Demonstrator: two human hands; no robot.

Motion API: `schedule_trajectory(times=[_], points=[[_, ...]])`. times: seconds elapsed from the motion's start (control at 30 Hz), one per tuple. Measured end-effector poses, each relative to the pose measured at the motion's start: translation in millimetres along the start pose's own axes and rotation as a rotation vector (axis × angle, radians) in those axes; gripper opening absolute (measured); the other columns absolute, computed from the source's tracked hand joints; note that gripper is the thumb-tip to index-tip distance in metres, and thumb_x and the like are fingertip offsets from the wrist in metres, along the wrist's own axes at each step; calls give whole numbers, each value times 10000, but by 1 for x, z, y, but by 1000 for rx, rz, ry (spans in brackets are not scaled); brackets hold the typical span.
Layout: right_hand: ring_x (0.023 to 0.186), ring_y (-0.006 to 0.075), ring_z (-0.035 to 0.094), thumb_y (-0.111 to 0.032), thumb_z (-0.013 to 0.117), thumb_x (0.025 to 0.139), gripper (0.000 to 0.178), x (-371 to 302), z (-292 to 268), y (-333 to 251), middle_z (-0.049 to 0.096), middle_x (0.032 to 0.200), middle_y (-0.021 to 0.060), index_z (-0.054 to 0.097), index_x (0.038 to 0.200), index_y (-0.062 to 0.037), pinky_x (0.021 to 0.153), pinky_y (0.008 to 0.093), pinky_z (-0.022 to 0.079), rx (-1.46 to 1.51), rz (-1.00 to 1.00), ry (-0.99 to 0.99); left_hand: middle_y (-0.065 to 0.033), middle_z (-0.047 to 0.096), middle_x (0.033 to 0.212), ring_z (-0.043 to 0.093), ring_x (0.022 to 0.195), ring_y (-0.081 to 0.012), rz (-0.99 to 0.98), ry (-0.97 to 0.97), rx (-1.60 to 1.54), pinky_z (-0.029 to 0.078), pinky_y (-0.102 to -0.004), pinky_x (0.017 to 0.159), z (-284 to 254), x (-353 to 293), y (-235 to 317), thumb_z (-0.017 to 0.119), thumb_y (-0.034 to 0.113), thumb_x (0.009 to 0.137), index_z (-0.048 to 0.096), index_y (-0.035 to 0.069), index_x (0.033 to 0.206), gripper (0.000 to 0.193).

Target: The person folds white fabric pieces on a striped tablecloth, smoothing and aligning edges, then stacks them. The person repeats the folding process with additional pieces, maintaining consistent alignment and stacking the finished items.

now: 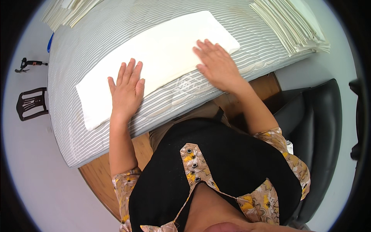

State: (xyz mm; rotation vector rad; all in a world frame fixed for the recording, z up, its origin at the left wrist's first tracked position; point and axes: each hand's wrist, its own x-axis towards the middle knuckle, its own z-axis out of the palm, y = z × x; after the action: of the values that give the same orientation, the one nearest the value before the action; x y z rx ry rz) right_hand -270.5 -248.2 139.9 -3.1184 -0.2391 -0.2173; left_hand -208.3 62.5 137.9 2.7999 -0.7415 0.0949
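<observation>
A long folded white cloth [162, 50] lies flat across the striped mattress [65, 112] in front of me. My left hand [127, 89] rests palm down on the cloth's near left part, fingers spread. Toward the right end, my right hand [218, 65] lies flat on the same cloth near its close edge, fingers stretched out and slightly apart. Neither hand grips anything. The cloth looks smooth, and its right end has rounded corners.
A tall stack of folded cream cloths [290, 27] stands at the mattress's far right, with another cloth pile [71, 11] at the far left. A black padded chair [317, 127] is beside me on the right. Beyond the left edge are a dark wooden chair [33, 103] and a power tool [33, 63].
</observation>
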Motion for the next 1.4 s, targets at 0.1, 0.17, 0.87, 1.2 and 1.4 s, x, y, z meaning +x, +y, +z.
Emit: schedule_trajectory(times=[0.1,0.17,0.87,1.2,1.4], points=[[1553,250,244,-408,330,1092,569,-14,-5,37,314,1659,114,386,1566,-97,1272,450,164,-57,102,11,7,313,1670,185,1570,-236,-13,-3,25,13,-603,1252,2,-2,-2,388,385,1071,430,287,1562,502],[1559,235,228,-367,323,1089,558,-18,-10,53,304,1665,100,377,1569,-88,1277,463,148,-68,149,10,11,311,1671,185,1570,-237,-12,-2,19,14,-600,1253,2,-2,-4,388,395,1071,430,285,1563,506],[1538,276,279,-471,393,1067,648,-24,-8,11,377,1625,131,409,1538,-25,1272,447,141,-20,91,67,-61,342,1655,205,1561,-319,58,76,58,69,-610,1240,2,-46,14,477,572,1012,471,202,1540,644],[1344,325,518,-284,664,960,359,29,-20,-77,634,1344,147,676,1227,-44,1153,499,357,347,-414,284,-191,536,1475,406,1429,-388,-400,630,-15,317,-531,1171,-11,-101,-63,608,291,1012,631,76,1367,416],[1106,288,605,-222,696,925,237,63,-10,-106,690,1136,96,735,1088,-55,1000,433,458,571,-558,142,-94,607,1100,494,1000,-210,-630,642,-498,476,-342,811,-11,-118,-85,683,266,973,640,87,1362,431]])
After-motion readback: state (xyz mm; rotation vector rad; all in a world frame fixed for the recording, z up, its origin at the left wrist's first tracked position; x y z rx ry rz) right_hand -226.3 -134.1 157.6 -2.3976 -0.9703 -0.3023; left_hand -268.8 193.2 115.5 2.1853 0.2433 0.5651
